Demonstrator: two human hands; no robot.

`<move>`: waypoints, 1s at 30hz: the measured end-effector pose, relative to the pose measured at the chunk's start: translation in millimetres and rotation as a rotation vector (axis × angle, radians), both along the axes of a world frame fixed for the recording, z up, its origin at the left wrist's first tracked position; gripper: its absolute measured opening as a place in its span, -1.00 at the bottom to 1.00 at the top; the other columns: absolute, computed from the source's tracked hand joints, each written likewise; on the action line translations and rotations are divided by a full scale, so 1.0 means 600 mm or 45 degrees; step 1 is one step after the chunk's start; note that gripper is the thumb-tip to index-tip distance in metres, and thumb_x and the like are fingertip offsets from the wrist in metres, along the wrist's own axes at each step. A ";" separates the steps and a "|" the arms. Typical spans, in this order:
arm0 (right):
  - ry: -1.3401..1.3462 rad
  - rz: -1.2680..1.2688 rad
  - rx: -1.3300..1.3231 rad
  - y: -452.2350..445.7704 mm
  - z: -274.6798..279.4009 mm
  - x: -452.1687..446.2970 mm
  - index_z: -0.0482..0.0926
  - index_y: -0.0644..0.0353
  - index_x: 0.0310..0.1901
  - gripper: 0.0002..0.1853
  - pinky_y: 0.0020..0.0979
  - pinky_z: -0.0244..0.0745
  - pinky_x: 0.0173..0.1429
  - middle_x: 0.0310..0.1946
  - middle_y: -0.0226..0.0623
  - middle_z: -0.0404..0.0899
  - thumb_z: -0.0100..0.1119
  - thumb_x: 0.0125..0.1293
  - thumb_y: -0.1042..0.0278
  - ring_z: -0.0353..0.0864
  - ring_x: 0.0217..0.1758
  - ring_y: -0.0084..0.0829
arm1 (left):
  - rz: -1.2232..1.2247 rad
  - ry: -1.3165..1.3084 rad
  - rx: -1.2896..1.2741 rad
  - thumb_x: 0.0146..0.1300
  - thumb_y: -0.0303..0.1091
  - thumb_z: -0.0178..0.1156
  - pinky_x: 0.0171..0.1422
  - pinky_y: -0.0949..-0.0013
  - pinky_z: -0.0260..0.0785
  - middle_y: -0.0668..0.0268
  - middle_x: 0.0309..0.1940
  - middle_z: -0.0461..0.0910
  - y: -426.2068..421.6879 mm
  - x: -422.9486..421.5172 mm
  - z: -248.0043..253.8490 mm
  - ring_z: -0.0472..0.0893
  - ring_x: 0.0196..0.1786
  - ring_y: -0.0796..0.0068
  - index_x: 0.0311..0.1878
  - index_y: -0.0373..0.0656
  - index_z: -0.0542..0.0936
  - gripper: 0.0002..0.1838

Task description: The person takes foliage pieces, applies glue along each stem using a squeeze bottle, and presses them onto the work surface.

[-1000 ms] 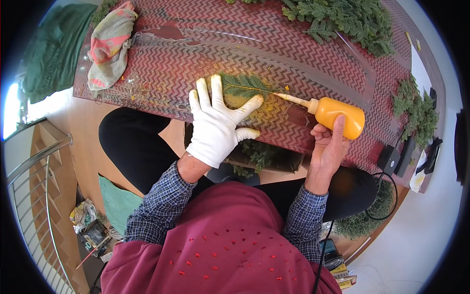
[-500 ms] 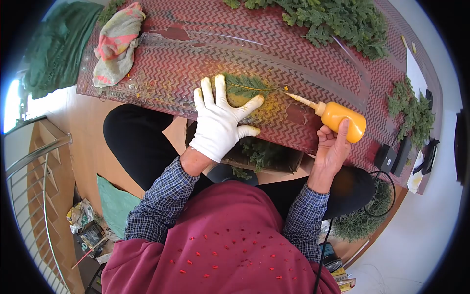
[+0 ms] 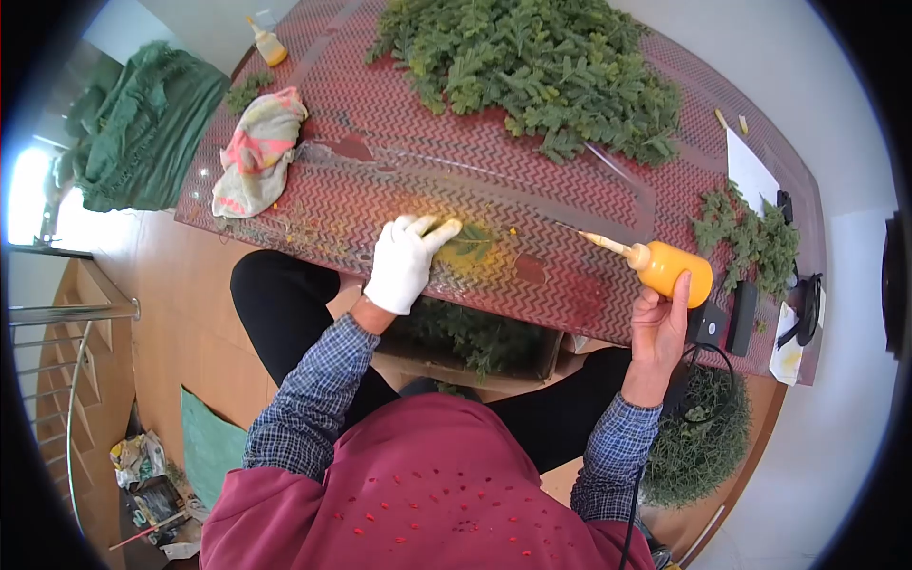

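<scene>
My left hand point(image 3: 403, 258), in a white glove stained yellow at the fingertips, is at the table's near edge. Its fingers are drawn together in a pinch at one end of a small green leaf sprig point(image 3: 471, 240), which lies over a yellow-smeared patch. Part of the sprig is covered by the glove. Bare, my right hand point(image 3: 659, 323) grips a yellow squeeze bottle point(image 3: 676, 274) with a long tapered nozzle. The bottle is tilted, nozzle pointing left, above the tabletop and apart from the sprig.
A large heap of green sprigs point(image 3: 532, 71) covers the back of the patterned table point(image 3: 380, 180). A crumpled cloth point(image 3: 258, 152) and a second yellow bottle point(image 3: 268, 44) are at left. More sprigs point(image 3: 746, 233) and a black device point(image 3: 741, 318) sit at right. Below is a box of greenery point(image 3: 465, 332).
My left hand has gone from spread flat over the sprig to pinched at its end. My right hand has drawn the bottle away from the sprig. The view has shifted.
</scene>
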State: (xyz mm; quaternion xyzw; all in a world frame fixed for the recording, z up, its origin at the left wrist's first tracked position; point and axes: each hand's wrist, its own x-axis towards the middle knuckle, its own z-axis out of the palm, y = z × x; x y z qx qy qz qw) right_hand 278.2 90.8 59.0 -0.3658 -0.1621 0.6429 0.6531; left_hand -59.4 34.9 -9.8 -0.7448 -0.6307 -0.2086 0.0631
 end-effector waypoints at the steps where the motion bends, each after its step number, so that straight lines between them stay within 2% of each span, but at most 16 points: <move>1: -0.004 -0.016 0.019 0.001 -0.006 0.010 0.45 0.24 0.12 -0.63 -0.62 0.52 -0.48 -0.13 -0.19 0.64 0.12 0.42 0.18 0.55 -0.50 -0.55 | -0.004 -0.088 0.002 0.01 -0.49 0.20 0.01 0.19 0.38 0.31 -0.08 0.58 -0.013 0.002 0.000 0.53 -0.08 0.21 0.05 0.11 0.63 -0.53; 4: 0.079 -0.049 0.008 -0.001 -0.022 0.032 0.43 0.27 0.13 -0.61 -0.62 0.51 -0.48 -0.15 -0.19 0.62 0.12 0.42 0.17 0.54 -0.49 -0.55 | -0.101 -0.242 0.013 0.02 -0.49 0.19 -0.02 0.21 0.40 0.30 -0.14 0.61 -0.067 0.034 0.029 0.55 -0.12 0.22 -0.01 0.04 0.64 -0.60; 6: 0.154 -0.059 -0.008 0.000 -0.027 0.038 0.43 0.27 0.13 -0.60 -0.62 0.51 -0.47 -0.17 -0.19 0.61 0.12 0.42 0.16 0.52 -0.49 -0.55 | -0.240 -0.306 -0.117 0.01 -0.43 0.21 0.02 0.22 0.38 0.35 -0.13 0.60 -0.104 0.063 0.062 0.53 -0.06 0.27 0.02 0.12 0.63 -0.57; 8: 0.233 -0.069 -0.026 -0.001 -0.030 0.040 0.42 0.28 0.13 -0.59 -0.62 0.50 -0.47 -0.18 -0.19 0.59 0.13 0.42 0.15 0.51 -0.49 -0.55 | -0.343 -0.264 -0.245 0.03 -0.32 0.25 -0.01 0.22 0.39 0.37 -0.08 0.61 -0.132 0.077 0.028 0.54 -0.09 0.27 0.02 0.11 0.63 -0.60; 12: 0.256 -0.072 -0.017 0.000 -0.020 0.036 0.42 0.28 0.13 -0.59 -0.62 0.49 -0.47 -0.20 -0.20 0.58 0.13 0.42 0.15 0.50 -0.49 -0.55 | -0.286 -0.252 -0.172 -0.08 0.03 0.33 -0.23 0.29 0.39 0.40 -0.43 0.61 -0.090 0.102 0.043 0.58 -0.35 0.36 0.00 0.16 0.61 -0.50; 13: 0.240 -0.081 -0.025 -0.003 -0.021 0.037 0.43 0.28 0.13 -0.59 -0.63 0.49 -0.47 -0.20 -0.21 0.59 0.13 0.41 0.15 0.50 -0.49 -0.55 | -0.288 -0.080 -0.193 -0.05 0.05 0.32 -0.38 0.28 0.36 0.37 -0.64 0.50 -0.050 0.102 0.056 0.55 -0.52 0.37 -0.04 0.17 0.60 -0.54; 14: 0.242 -0.089 -0.024 -0.004 -0.021 0.037 0.43 0.28 0.13 -0.59 -0.63 0.49 -0.47 -0.20 -0.21 0.59 0.13 0.41 0.15 0.50 -0.49 -0.55 | -0.169 0.004 -0.086 0.04 0.00 0.29 -0.43 0.22 0.37 0.31 -0.70 0.43 0.000 0.114 0.069 0.54 -0.57 0.32 -0.08 0.18 0.61 -0.64; 15: 0.224 -0.096 -0.032 -0.003 -0.021 0.036 0.43 0.27 0.12 -0.59 -0.62 0.49 -0.47 -0.20 -0.22 0.59 0.14 0.41 0.14 0.49 -0.50 -0.56 | -0.054 -0.071 -0.187 0.08 -0.15 0.26 -0.39 0.18 0.40 0.30 -0.62 0.52 0.060 0.122 0.080 0.57 -0.51 0.25 -0.05 0.17 0.63 -0.68; 16: 0.205 -0.101 -0.038 -0.002 -0.019 0.036 0.44 0.27 0.12 -0.59 -0.62 0.49 -0.48 -0.21 -0.22 0.60 0.14 0.41 0.14 0.49 -0.51 -0.56 | 0.030 -0.215 -0.067 0.20 -0.12 0.21 -0.37 0.14 0.42 0.18 -0.58 0.57 0.119 0.126 0.075 0.59 -0.47 0.15 0.02 0.12 0.60 -0.69; 17: 0.204 -0.115 -0.038 -0.001 -0.021 0.036 0.45 0.24 0.10 -0.62 -0.62 0.48 -0.48 -0.21 -0.23 0.62 0.14 0.41 0.15 0.49 -0.52 -0.57 | 0.140 -0.201 -0.296 0.27 -0.06 0.16 -0.34 0.13 0.43 0.09 -0.51 0.61 0.178 0.138 0.090 0.63 -0.40 0.08 0.08 0.03 0.55 -0.63; 18: 0.205 -0.119 -0.027 0.000 -0.022 0.037 0.45 0.24 0.10 -0.62 -0.62 0.48 -0.48 -0.21 -0.23 0.62 0.14 0.41 0.15 0.49 -0.52 -0.57 | 0.159 -0.179 -0.226 0.27 -0.06 0.15 -0.29 0.09 0.43 0.08 -0.47 0.63 0.233 0.137 0.059 0.64 -0.34 0.05 0.11 -0.02 0.52 -0.60; 21: 0.190 -0.204 -0.071 0.002 -0.015 0.036 0.47 0.18 0.08 -0.67 -0.65 0.44 -0.49 -0.21 -0.26 0.62 0.14 0.41 0.17 0.49 -0.51 -0.59 | 0.181 -0.102 -0.267 0.22 -0.14 0.20 -0.18 0.11 0.46 0.10 -0.38 0.67 0.333 0.141 -0.006 0.66 -0.24 0.08 -0.05 -0.06 0.63 -0.70; 24: 0.162 -0.275 -0.127 0.004 -0.018 0.040 0.47 0.17 0.08 -0.68 -0.63 0.43 -0.50 -0.20 -0.27 0.62 0.15 0.41 0.18 0.49 -0.51 -0.58 | 0.234 -0.092 -0.338 0.17 -0.14 0.23 -0.15 0.13 0.48 0.12 -0.34 0.68 0.343 0.137 -0.015 0.67 -0.22 0.10 -0.23 -0.05 0.71 -0.77; 26: 0.163 -0.275 -0.158 0.001 -0.012 0.042 0.47 0.17 0.08 -0.68 -0.62 0.44 -0.48 -0.20 -0.26 0.62 0.15 0.41 0.18 0.50 -0.50 -0.57 | 0.298 -0.209 -0.373 0.15 -0.10 0.23 -0.11 0.14 0.49 0.15 -0.38 0.69 0.310 0.129 0.001 0.68 -0.25 0.13 -0.22 -0.02 0.72 -0.74; 28: 0.231 -0.218 -0.080 -0.001 -0.014 0.043 0.47 0.19 0.08 -0.67 -0.62 0.45 -0.46 -0.20 -0.26 0.62 0.15 0.41 0.18 0.50 -0.50 -0.56 | 0.389 -0.456 -0.498 0.15 -0.11 0.22 -0.15 0.10 0.48 0.12 -0.37 0.68 0.262 0.112 0.006 0.67 -0.24 0.10 -0.29 -0.06 0.73 -0.75; 30: 0.234 -0.197 -0.092 -0.004 -0.018 0.047 0.45 0.22 0.11 -0.63 -0.62 0.44 -0.46 -0.17 -0.23 0.60 0.14 0.42 0.16 0.49 -0.50 -0.56 | 0.455 -0.894 -0.554 0.16 -0.17 0.27 -0.28 0.22 0.49 0.14 -0.42 0.70 0.207 0.074 -0.034 0.69 -0.39 0.25 -0.23 -0.14 0.73 -0.74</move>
